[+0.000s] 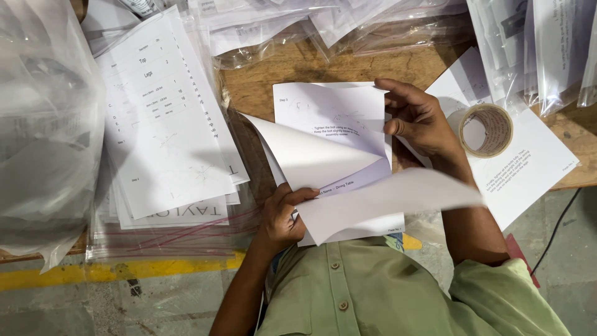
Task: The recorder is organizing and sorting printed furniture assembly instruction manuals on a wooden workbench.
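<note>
Left hand (283,214) pinches instruction sheets (336,143) at 7 o'clock; right hand (415,118) grips the 3 o'clock edge. Curled page could crease.

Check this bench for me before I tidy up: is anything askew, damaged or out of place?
Nothing looks damaged or spilled. The left hand and right hand hold a sheet bundle with pages curled mid-fold. The tape roll sits on a printed sheet overhanging the table edge.

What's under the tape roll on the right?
The tape roll sits on a printed white sheet that lies on the wooden table. Through its open core only white paper shows. The part of the sheet beneath the ring is hidden.
</note>
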